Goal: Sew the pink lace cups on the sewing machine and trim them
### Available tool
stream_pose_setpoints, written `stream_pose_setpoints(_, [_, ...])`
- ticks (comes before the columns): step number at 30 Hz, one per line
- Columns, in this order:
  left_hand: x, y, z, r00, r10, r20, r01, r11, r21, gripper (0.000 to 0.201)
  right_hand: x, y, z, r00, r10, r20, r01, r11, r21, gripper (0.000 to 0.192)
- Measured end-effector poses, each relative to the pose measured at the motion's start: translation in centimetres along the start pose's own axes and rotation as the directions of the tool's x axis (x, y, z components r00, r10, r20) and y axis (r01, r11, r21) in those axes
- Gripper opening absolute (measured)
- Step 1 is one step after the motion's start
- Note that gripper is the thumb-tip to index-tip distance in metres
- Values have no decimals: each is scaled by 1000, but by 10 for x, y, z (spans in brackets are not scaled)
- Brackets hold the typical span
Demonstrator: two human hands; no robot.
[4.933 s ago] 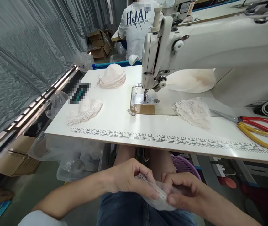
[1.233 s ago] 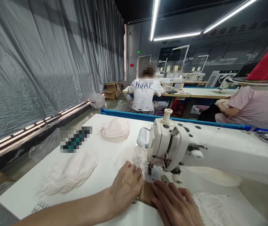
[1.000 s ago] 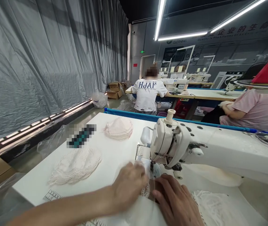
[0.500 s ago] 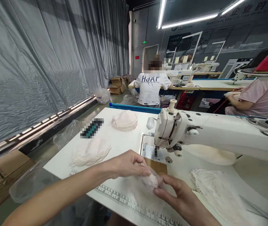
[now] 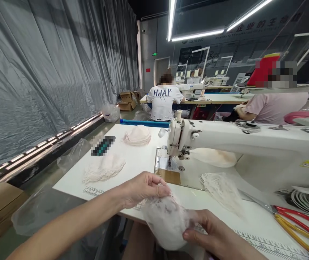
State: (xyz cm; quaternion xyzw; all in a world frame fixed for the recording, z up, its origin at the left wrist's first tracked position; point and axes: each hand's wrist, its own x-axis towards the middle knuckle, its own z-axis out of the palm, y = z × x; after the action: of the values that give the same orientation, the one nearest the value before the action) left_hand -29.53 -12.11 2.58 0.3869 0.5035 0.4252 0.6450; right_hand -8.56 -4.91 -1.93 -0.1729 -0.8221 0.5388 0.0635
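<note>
Both hands, left and right, pinch one lace piece off the table's near edge, away from the machine; stacks remain.

We have a single view, worn on the head, looking forward and slightly down across the sewing machine from the operator's seat. The machine sits close, just ahead and right of centre, with the table edge below it. Beyond the machine the view runs far down the workshop.
</note>
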Motion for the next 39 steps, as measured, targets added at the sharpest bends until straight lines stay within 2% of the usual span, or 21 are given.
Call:
stream_pose_setpoints(2, [5, 13, -8, 995, 80, 52, -83, 994, 69, 37, 1, 0, -10, 989, -125, -75, 100, 957, -272, 27])
stream_pose_setpoints(4, [11, 28, -18, 977, 186, 101, -203, 960, 194, 36, 7, -2, -27, 959, -242, -148, 144, 865, -481, 28])
stream_pose_setpoints(6, [15, 41, -28, 949, 284, 137, -313, 895, 318, 31, 17, -3, -43, 921, -324, -216, 142, 795, -590, 28])
stream_pose_setpoints(8, [15, 46, -35, 933, 315, 176, -360, 851, 383, 25, 27, -2, -53, 883, -412, -227, 158, 714, -683, 28])
stream_pose_setpoints(11, [9, 26, -43, 932, 248, 263, -351, 794, 496, 19, 38, 12, -51, 848, -496, -188, 192, 618, -763, 28])
stream_pose_setpoints(13, [1, 1, -47, 927, 197, 319, -367, 648, 667, 15, 39, 27, -42, 843, -513, -165, 204, 587, -783, 26])
stream_pose_setpoints(15, [-8, -21, -50, 900, 202, 386, -434, 481, 761, 13, 35, 43, -36, 844, -513, -160, 203, 580, -789, 28])
stream_pose_setpoints(16, [-12, -28, -49, 891, 209, 403, -454, 433, 779, 10, 32, 49, -34, 841, -514, -172, 196, 584, -788, 31])
stream_pose_setpoints(19, [-12, -27, -44, 903, 243, 353, -425, 400, 812, 15, 24, 59, -37, 823, -468, -322, 91, 668, -739, 36])
stream_pose_setpoints(22, [14, -15, -38, 922, 325, 210, -316, 322, 892, 13, 26, 58, -41, 812, -346, -469, -53, 757, -651, 29])
stream_pose_setpoints(25, [53, -10, -36, 939, 329, 97, -158, 167, 973, 17, 36, 53, -37, 839, -291, -460, -75, 776, -627, 19])
stream_pose_setpoints(27, [71, -12, -36, 958, 274, 78, -114, 120, 986, 29, 44, 53, -32, 853, -285, -436, -61, 776, -628, 15])
stream_pose_setpoints(29, [79, -13, -35, 971, 226, 82, -111, 119, 987, 29, 51, 53, -26, 866, -288, -408, -36, 779, -626, 20])
stream_pose_setpoints(32, [76, -12, -33, 979, 180, 96, -118, 117, 986, 17, 60, 53, -19, 900, -247, -360, -3, 820, -572, 30])
stream_pose_setpoints(34, [70, -12, -33, 976, 188, 111, -140, 147, 979, 15, 65, 52, -17, 918, -199, -343, -11, 851, -525, 25])
stream_pose_setpoints(36, [64, -12, -36, 972, 204, 121, -169, 239, 956, 11, 66, 50, -15, 928, -158, -338, -32, 869, -494, 13])
stream_pose_setpoints(39, [57, -14, -41, 981, 165, 102, -166, 439, 883, 16, 64, 47, -14, 945, -73, -320, -81, 893, -443, 5])
